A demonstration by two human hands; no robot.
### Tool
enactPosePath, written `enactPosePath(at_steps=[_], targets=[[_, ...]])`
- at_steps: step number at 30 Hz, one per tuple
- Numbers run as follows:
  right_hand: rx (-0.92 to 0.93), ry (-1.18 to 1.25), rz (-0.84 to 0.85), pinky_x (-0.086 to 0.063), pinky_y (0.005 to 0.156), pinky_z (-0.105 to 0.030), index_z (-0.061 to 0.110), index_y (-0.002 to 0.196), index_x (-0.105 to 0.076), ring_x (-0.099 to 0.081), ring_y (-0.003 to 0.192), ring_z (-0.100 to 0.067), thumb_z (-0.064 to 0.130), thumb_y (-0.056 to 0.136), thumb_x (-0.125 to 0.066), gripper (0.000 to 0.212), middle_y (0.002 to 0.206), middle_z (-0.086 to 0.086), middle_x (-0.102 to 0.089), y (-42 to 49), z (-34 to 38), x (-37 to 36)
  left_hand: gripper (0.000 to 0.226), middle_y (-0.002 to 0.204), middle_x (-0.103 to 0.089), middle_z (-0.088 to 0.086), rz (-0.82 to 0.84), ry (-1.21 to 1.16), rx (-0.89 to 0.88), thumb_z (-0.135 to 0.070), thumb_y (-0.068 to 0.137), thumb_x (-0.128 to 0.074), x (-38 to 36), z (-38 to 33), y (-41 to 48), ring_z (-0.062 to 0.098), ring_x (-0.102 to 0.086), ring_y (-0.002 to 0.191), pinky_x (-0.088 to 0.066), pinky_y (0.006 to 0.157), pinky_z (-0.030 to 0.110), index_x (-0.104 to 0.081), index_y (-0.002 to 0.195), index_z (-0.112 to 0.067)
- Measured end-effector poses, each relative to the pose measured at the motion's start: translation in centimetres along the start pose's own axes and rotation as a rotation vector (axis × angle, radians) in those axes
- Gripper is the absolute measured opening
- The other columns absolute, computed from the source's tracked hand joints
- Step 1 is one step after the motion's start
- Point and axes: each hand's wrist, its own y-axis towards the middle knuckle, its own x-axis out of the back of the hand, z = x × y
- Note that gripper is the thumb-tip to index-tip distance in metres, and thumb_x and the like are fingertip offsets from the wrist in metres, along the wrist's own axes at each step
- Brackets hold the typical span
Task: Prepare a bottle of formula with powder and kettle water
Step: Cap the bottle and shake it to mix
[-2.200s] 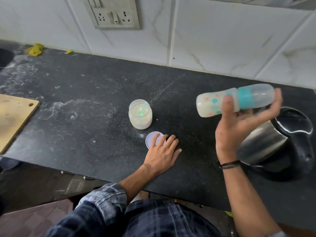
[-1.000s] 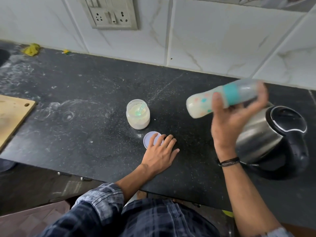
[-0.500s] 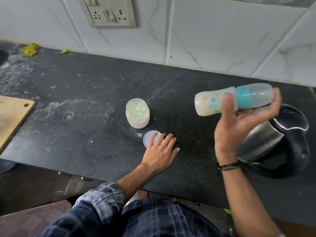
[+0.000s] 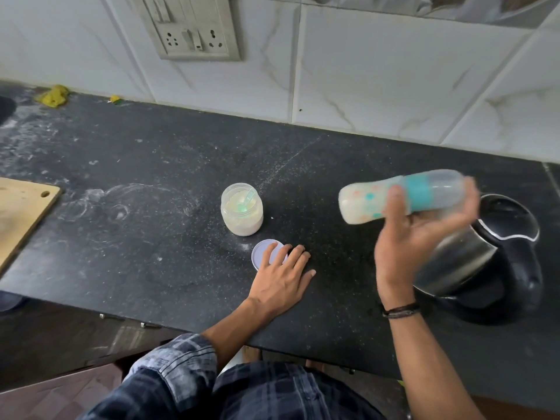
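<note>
My right hand (image 4: 415,237) holds the baby bottle (image 4: 369,201) sideways in the air above the counter, thumb over its body and fingers round its capped end. The bottle has a teal collar, a clear cap and milky liquid inside, and it looks blurred. A steel kettle (image 4: 472,259) with a black lid and handle stands just right of that hand. An open jar of powder (image 4: 241,212) with a green scoop inside stands mid-counter. Its pale round lid (image 4: 262,253) lies in front, partly under my left hand (image 4: 281,277), which rests flat on the counter.
The black stone counter (image 4: 151,222) is dusted with powder. A wooden board (image 4: 21,213) lies at the left edge. A socket plate (image 4: 194,28) is on the tiled wall. Yellow scraps (image 4: 54,95) lie at the far left back.
The bottle in my right hand has swung up, down and back again, staying sideways. My left hand has stayed flat on the lid and counter.
</note>
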Motion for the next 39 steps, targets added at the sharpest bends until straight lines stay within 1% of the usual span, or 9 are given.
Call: enactPosePath(at_steps=[5,10,15,18,22,26,31,35,39], targets=[[-0.005,-0.106,0.194,-0.059,0.089,-0.031,0.004,0.149,-0.021,-0.065,0.116,-0.009,0.005,0.090,-0.075,0.081,0.135,0.003,-0.049,0.2,-1.6,0.4,0.046,0.140,-0.060,0.000,0.004,-0.012,-0.009,-0.051,0.107,-0.043,0.1,0.2,-0.1,0.025,-0.055,0.127,-0.040,0.111,0.054,-0.063,0.132,-0.019],[0.061,-0.027,-0.028,-0.054,0.092,-0.020,-0.007,0.147,-0.011,-0.061,0.120,-0.004,-0.006,0.093,-0.067,0.078,0.145,-0.024,-0.035,0.1,-0.2,0.3,0.044,0.139,-0.060,0.000,-0.005,-0.017,0.007,-0.050,0.106,-0.047,-0.1,0.0,0.0,0.026,-0.056,0.126,-0.041,0.111,0.054,-0.063,0.132,-0.019],[-0.088,-0.071,0.149,-0.061,0.092,-0.043,0.009,0.147,-0.023,-0.065,0.120,-0.016,0.006,0.089,-0.076,0.078,0.139,-0.004,-0.047,-0.8,-0.3,0.2,0.044,0.139,-0.060,0.000,0.009,-0.021,-0.005,-0.051,0.106,-0.045,0.0,0.0,0.0,0.026,-0.056,0.126,-0.040,0.112,0.054,-0.063,0.132,-0.019],[0.024,-0.019,0.011,-0.056,0.091,-0.021,-0.007,0.146,-0.013,-0.062,0.117,0.003,-0.011,0.092,-0.066,0.076,0.136,-0.005,-0.040,-0.3,-0.5,0.0,0.043,0.138,-0.060,0.000,-0.008,-0.013,0.007,-0.050,0.106,-0.046,0.1,0.0,0.1,0.025,-0.056,0.125,-0.040,0.112,0.054,-0.063,0.131,-0.020],[-0.063,-0.084,0.212,-0.060,0.092,-0.039,0.014,0.146,-0.027,-0.065,0.118,-0.018,0.008,0.088,-0.080,0.079,0.139,-0.007,-0.049,-0.3,-1.2,0.2,0.045,0.139,-0.060,0.000,0.005,-0.024,-0.006,-0.051,0.107,-0.044,0.0,0.2,-0.1,0.026,-0.056,0.126,-0.040,0.112,0.054,-0.062,0.133,-0.019],[0.062,0.007,0.000,-0.055,0.091,-0.020,-0.006,0.146,-0.013,-0.061,0.118,0.002,-0.013,0.090,-0.067,0.079,0.138,-0.008,-0.038,0.3,0.1,0.0,0.044,0.138,-0.061,0.000,-0.019,-0.016,0.005,-0.050,0.106,-0.045,0.1,0.0,0.0,0.025,-0.056,0.125,-0.040,0.112,0.054,-0.063,0.131,-0.019],[-0.046,-0.123,0.188,-0.060,0.091,-0.045,0.014,0.144,-0.026,-0.064,0.120,-0.024,0.008,0.086,-0.081,0.080,0.141,-0.007,-0.047,-0.2,-0.7,0.3,0.045,0.140,-0.060,0.001,0.013,-0.030,-0.008,-0.051,0.107,-0.044,0.0,0.1,-0.1,0.026,-0.055,0.128,-0.040,0.112,0.055,-0.062,0.133,-0.019],[0.044,-0.006,-0.017,-0.058,0.095,-0.033,-0.001,0.147,-0.014,-0.060,0.125,-0.010,-0.005,0.089,-0.072,0.081,0.144,-0.003,-0.036,-0.2,-0.5,0.3,0.045,0.140,-0.060,0.001,0.013,-0.025,0.006,-0.051,0.107,-0.044,0.2,0.0,0.0,0.026,-0.055,0.127,-0.041,0.112,0.054,-0.062,0.134,-0.019],[-0.047,-0.094,0.165,-0.060,0.094,-0.045,0.011,0.146,-0.026,-0.063,0.123,-0.018,0.012,0.085,-0.082,0.082,0.141,0.007,-0.049,-1.2,-1.1,0.4,0.046,0.140,-0.060,0.000,0.028,-0.022,-0.003,-0.052,0.107,-0.043,0.1,0.1,-0.1,0.025,-0.054,0.128,-0.040,0.112,0.054,-0.062,0.134,-0.020]])
